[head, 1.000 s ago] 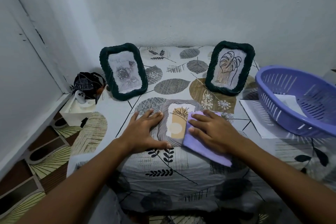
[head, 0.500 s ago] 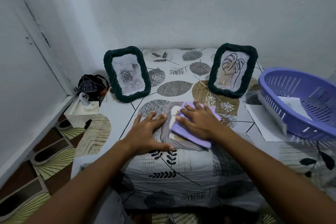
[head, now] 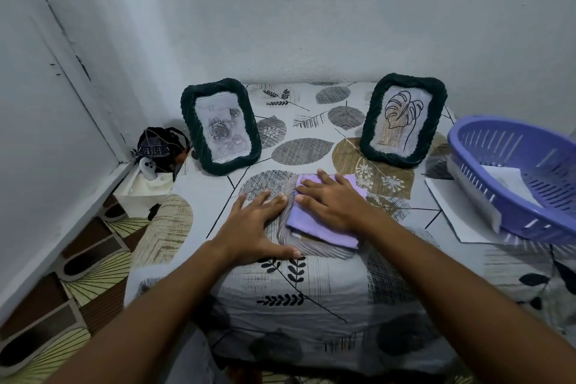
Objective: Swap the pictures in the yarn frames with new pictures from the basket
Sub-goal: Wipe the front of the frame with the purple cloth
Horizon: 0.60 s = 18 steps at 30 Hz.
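A grey yarn frame [head: 311, 248] lies flat on the leaf-patterned cloth near the front edge. A folded purple cloth [head: 324, 227] covers most of it and hides its picture. My right hand [head: 332, 199] presses flat on the purple cloth with straight fingers. My left hand [head: 255, 224] rests flat beside the frame's left edge, its thumb along the frame's near corner. Two dark green yarn frames stand at the back: one [head: 219, 125] with a grey rose picture, one [head: 403, 118] with a line-drawn leaf. The purple basket [head: 486, 146] at the right holds papers.
A white sheet [head: 452, 206] lies under the basket's left side. A white box [head: 143, 193] with a small white figure and a dark pouch [head: 156, 146] stands in the left corner by the wall. Patterned floor tiles show at the lower left.
My right hand has slid the purple cloth leftward across the grey frame, so the picture that showed before is now covered. The left hand stays put.
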Available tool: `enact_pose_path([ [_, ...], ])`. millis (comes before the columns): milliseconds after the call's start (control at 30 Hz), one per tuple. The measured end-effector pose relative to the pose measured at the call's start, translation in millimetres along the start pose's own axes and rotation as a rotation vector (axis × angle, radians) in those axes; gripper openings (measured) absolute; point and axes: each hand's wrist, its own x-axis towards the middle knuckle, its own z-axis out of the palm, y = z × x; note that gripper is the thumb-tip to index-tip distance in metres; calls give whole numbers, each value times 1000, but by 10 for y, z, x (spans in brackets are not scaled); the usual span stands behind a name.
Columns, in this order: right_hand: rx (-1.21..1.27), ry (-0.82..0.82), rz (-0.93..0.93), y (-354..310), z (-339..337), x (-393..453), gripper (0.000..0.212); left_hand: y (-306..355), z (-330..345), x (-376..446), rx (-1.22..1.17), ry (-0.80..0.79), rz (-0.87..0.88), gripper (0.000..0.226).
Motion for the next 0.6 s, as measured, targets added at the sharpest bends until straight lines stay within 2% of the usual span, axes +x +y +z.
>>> enact_pose_path([
  [167, -85, 32, 17, 42, -18, -69, 61, 22, -16, 4, 18, -3, -8, 127],
  [300, -172, 99, 65, 148, -76, -189, 71, 19, -17, 3, 15, -7, -15, 132],
  [433, -170, 114, 121, 170, -92, -271, 56, 28, -19, -2, 23, -5, -10, 134],
  [533, -163, 118, 143, 124, -53, -269, 68, 27, -14, 8, 37, 0, -11, 135],
  [600, -155, 134, 164, 121, -12, -258, 68, 22, -7, 10, 38, 5, -12, 134],
])
